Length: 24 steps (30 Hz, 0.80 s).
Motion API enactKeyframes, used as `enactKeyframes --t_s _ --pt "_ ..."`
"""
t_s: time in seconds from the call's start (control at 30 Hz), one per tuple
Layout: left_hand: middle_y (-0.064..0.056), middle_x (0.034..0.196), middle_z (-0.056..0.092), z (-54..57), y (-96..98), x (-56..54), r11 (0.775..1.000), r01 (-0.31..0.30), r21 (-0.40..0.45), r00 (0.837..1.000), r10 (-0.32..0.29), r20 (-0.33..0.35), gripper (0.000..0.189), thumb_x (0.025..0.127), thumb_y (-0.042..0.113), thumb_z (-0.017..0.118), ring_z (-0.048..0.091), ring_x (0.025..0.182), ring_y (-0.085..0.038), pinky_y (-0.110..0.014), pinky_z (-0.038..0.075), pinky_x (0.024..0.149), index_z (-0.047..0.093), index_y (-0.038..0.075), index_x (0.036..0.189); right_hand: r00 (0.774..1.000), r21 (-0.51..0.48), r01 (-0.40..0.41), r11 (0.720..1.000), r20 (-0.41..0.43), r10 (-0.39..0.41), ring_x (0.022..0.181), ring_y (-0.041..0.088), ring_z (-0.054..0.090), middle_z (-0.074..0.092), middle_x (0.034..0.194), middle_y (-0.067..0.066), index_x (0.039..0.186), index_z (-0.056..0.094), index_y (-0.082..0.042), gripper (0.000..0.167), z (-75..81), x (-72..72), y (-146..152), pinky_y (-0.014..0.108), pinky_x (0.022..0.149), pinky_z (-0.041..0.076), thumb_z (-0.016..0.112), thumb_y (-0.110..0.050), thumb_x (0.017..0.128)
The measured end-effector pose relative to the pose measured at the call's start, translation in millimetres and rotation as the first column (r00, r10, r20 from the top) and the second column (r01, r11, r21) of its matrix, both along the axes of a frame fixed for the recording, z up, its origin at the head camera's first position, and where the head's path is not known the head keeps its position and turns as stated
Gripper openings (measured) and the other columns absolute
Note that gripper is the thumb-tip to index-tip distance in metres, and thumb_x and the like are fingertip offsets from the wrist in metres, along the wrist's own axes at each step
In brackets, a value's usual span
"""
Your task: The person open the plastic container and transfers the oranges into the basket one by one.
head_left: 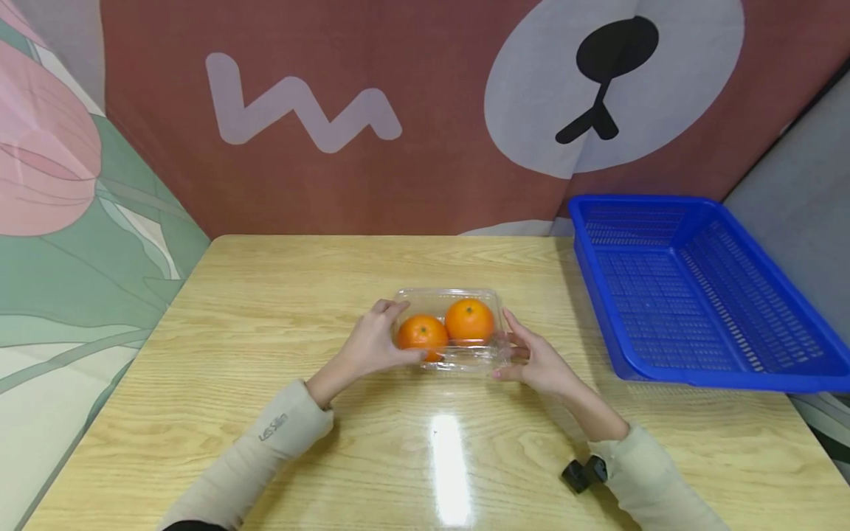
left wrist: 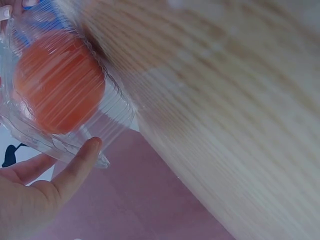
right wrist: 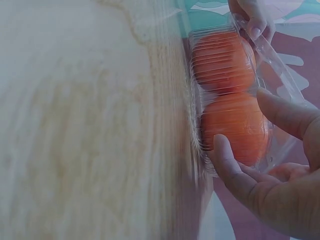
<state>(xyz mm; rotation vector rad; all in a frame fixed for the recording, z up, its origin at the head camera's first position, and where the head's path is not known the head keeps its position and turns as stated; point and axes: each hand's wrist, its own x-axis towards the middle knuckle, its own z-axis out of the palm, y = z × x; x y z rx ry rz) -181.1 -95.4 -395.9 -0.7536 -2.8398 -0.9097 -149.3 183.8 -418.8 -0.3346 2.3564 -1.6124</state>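
Observation:
A clear plastic clamshell box (head_left: 465,361) sits on the table with two oranges inside, a left one (head_left: 423,335) and a right one (head_left: 469,321). My left hand (head_left: 377,339) holds the box's left end, thumb at the front and fingers toward the back. At the opposite end my right hand (head_left: 541,365) has its thumb and bent fingers around the corner. The right wrist view shows the lid (right wrist: 280,70) angled over the oranges; whether it is fully closed I cannot tell. Ridged plastic covers an orange (left wrist: 60,82) in the left wrist view.
A blue perforated basket (head_left: 684,380) stands on the table's right side. Behind the wooden table (head_left: 299,295) hangs a brown printed cloth (head_left: 398,192). A small black object (head_left: 576,476) is beside my right sleeve.

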Motion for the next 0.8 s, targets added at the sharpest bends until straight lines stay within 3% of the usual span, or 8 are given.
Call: enactKeyframes --t_s 0.2,0.53,0.8 --pt "-0.022 0.112 0.053 0.4 0.1 -0.6 1.0 0.004 -0.004 1.0 -0.005 -0.014 0.081 0.062 0.04 0.078 0.057 0.081 -0.029 -0.035 0.051 0.068 0.051 -0.005 0.124 1.0 -0.002 0.01 1.0 0.026 -0.01 0.11 0.039 0.05 0.04 0.133 0.027 0.146 0.005 -0.003 0.1 0.7 -0.6 -0.4 0.042 0.086 0.046 0.073 0.001 0.072" --pt "-0.022 0.113 0.053 0.4 0.7 -1.2 1.0 -0.005 -0.001 1.0 0.005 -0.004 0.081 0.062 0.041 0.078 0.056 0.079 -0.027 -0.035 0.051 0.067 0.052 -0.005 0.124 0.999 0.014 -0.008 1.0 0.034 0.007 0.115 0.039 0.046 0.038 0.136 0.025 0.143 0.014 0.004 0.092 0.8 -0.9 1.0 0.04 0.086 0.046 0.073 -0.003 0.073" --pt "-0.021 0.104 0.056 0.6 -0.1 -2.6 0.999 -0.007 0.031 1.0 0.007 -0.007 0.078 0.062 0.038 0.076 0.049 0.066 -0.017 -0.024 0.044 0.055 0.053 -0.005 0.122 0.999 0.019 -0.006 1.0 0.044 0.006 0.115 0.039 0.047 0.04 0.133 0.027 0.144 0.015 0.002 0.091 0.8 -1.3 1.0 0.044 0.089 0.043 0.073 -0.003 0.074"
